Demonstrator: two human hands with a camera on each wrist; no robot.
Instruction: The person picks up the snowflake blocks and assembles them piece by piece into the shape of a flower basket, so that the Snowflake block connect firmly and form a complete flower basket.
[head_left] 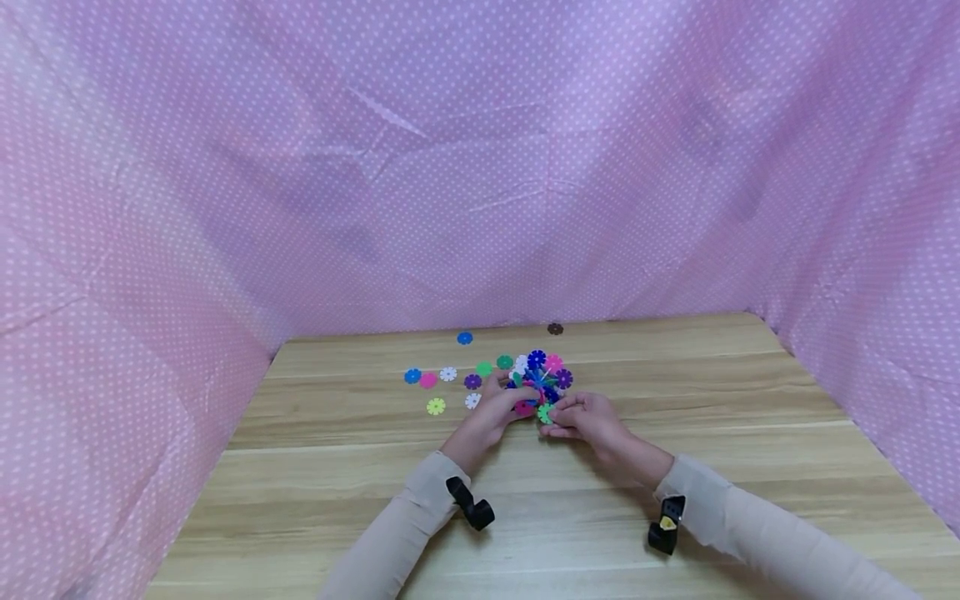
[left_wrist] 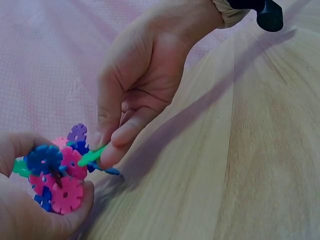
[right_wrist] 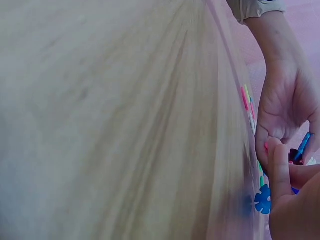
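Head view: the cluster of slotted discs is held over the surface, between both hands; loose discs lie mainly to its left. The fingers of the left hand curl around the cluster; those of the right hand pinch a green disc at its near side. Left wrist view: the green disc is taken by its rim, edge-on beside a pink disc; slot engagement cannot be confirmed. Discs appear light, stiff and smooth; the cluster likely requires support near its core, as joints may slip. Right wrist view: the hands hide most of the cluster; the right hand is cut off.
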